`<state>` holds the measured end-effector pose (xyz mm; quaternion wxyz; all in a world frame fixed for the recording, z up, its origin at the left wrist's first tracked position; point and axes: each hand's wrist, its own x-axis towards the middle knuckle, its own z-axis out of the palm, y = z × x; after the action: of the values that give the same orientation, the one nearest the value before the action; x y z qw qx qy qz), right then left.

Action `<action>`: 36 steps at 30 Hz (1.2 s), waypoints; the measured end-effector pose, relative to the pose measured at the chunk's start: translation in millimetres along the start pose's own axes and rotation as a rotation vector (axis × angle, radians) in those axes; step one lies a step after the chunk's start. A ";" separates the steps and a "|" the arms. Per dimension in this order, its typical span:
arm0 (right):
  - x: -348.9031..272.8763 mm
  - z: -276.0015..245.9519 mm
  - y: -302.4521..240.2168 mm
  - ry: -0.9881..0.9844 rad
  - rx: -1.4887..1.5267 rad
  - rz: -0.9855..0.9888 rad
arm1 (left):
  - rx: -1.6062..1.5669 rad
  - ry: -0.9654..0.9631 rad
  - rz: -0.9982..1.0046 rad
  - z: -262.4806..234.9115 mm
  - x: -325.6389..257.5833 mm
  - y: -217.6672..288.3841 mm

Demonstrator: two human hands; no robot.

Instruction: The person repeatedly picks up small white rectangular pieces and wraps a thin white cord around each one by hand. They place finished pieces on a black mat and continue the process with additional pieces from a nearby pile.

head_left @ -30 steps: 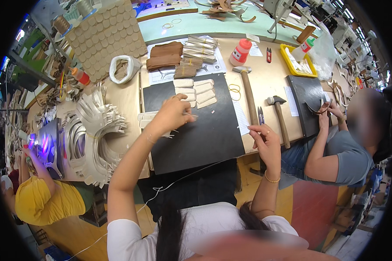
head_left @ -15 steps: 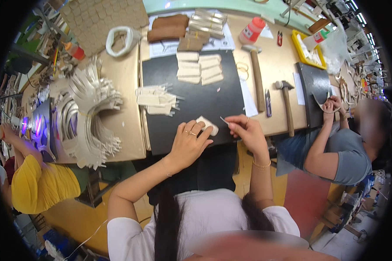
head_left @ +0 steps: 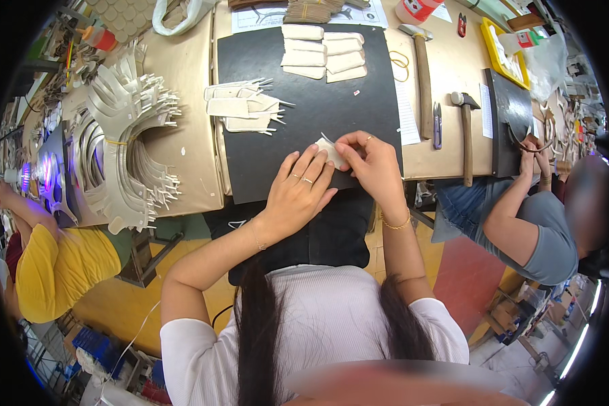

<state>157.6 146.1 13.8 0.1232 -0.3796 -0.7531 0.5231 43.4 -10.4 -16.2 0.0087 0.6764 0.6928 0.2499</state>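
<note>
On the black mat (head_left: pixel 250 176) in front of me lies a small cream leather-like piece (head_left: pixel 331 154). My left hand (head_left: pixel 298 184) rests palm down, fingers stretched out, its fingertips on that piece's left side. With thumb and index finger together, my right hand (head_left: pixel 371 162) pinches at the piece's right edge; a thin pale strip (head_left: pixel 326 138) sticks out by its fingertips. The strip's lower part is hidden. Farther left lies a loose pile of cream pieces with thin strips (head_left: pixel 240 107). Two overlapping rows of cream pieces (head_left: pixel 304 53) lie at the mat's far side.
Left stands a big stack of curved cream parts (head_left: pixel 118 145). To the right are a long-handled hammer (head_left: pixel 423 88), purple thread snips (head_left: pixel 438 125) and another hammer (head_left: pixel 467 139). A red-and-white bottle (head_left: pixel 416 10) stands beyond. Co-workers sit at both sides, one in grey (head_left: pixel 521 233).
My right hand has brought the thin strip leftward onto the cream piece, where both hands now meet. The view has tilted, so the table sits higher in it.
</note>
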 end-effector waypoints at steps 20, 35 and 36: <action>13.5 10.7 22.0 0.163 -0.604 -0.818 | -0.065 0.026 0.069 -0.5 10.1 -19.2; -0.5 -6.3 21.1 0.037 -0.663 -0.771 | 0.002 -0.110 0.065 -16.3 20.1 -17.7; -5.3 -10.6 21.3 0.028 -0.670 -0.765 | 0.016 -0.114 0.070 -17.3 21.1 -17.5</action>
<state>176.8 153.3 0.6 0.1876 -0.1025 -0.9628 0.1652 19.2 4.3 -0.5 0.0340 0.7134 0.6691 0.2055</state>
